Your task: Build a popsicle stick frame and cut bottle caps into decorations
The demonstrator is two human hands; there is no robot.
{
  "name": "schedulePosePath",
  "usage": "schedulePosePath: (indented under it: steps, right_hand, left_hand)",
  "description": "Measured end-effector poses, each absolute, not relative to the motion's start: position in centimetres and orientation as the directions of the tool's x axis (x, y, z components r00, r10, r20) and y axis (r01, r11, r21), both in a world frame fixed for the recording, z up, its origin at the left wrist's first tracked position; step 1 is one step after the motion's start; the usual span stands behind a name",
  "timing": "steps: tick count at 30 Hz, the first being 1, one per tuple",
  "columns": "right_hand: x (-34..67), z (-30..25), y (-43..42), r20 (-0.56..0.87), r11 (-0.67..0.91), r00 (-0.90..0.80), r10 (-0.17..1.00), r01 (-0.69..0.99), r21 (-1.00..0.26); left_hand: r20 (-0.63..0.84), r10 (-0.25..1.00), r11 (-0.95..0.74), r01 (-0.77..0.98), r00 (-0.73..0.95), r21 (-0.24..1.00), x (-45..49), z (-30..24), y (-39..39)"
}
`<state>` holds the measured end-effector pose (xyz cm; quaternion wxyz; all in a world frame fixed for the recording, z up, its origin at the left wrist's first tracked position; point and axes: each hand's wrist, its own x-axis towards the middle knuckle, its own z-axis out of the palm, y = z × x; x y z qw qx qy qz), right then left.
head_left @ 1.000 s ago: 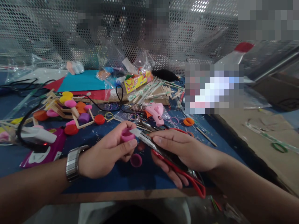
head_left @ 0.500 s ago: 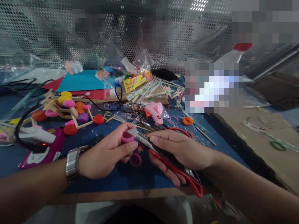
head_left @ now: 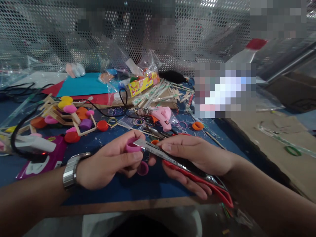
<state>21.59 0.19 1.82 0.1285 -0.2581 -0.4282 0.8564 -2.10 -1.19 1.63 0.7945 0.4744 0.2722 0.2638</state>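
Observation:
My left hand (head_left: pixel 108 161), with a metal watch on the wrist, pinches a small pink bottle cap (head_left: pixel 131 146) between thumb and fingers. My right hand (head_left: pixel 195 156) grips a red-handled utility knife (head_left: pixel 182 168); its long steel blade points left and its tip touches the top of the pink cap. A second magenta cap (head_left: pixel 143 168) lies on the blue mat (head_left: pixel 148 187) just below my left fingers.
A frame of wooden sticks with coloured caps (head_left: pixel 71 115) lies at the left. A pink glue gun (head_left: pixel 163 117), bundles of sticks (head_left: pixel 160 92), plastic bags, rubber bands and a black cable crowd the back. A white-and-magenta device (head_left: pixel 37 148) sits left. Brown cardboard (head_left: pixel 271 138) covers the right.
The knife handle has dropped lower and further right, so the blade lies flatter against the cap. Both hands stay close together at the same spot.

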Motion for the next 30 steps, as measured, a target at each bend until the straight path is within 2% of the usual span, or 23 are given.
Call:
schedulePosePath:
  steps: [12, 17, 22, 30]
  right_hand:
    - [22.1, 1.9, 0.4, -0.37, -0.66, -0.845, 0.387, 0.027, -0.751]
    - [21.9, 1.9, 0.2, -0.363, -0.638, -0.839, 0.406, 0.025, -0.77]
    - [21.8, 1.8, 0.3, -0.349, -0.606, -0.836, 0.423, 0.026, -0.795]
    - [21.7, 2.0, 0.1, -0.372, -0.638, -0.817, 0.441, 0.006, -0.77]
  left_hand:
    - [-0.227, 0.696, 0.428, -0.14, 0.681, 0.893, -2.0, 1.4, -1.3]
    - [-0.27, 0.705, 0.45, -0.119, 0.656, 0.885, -1.9, 1.4, -1.4]
    - [-0.222, 0.685, 0.448, -0.16, 0.694, 0.88, -2.4, 1.0, -1.5]
    - [-0.229, 0.7, 0.391, -0.095, 0.676, 0.915, -2.5, 0.5, -1.4]
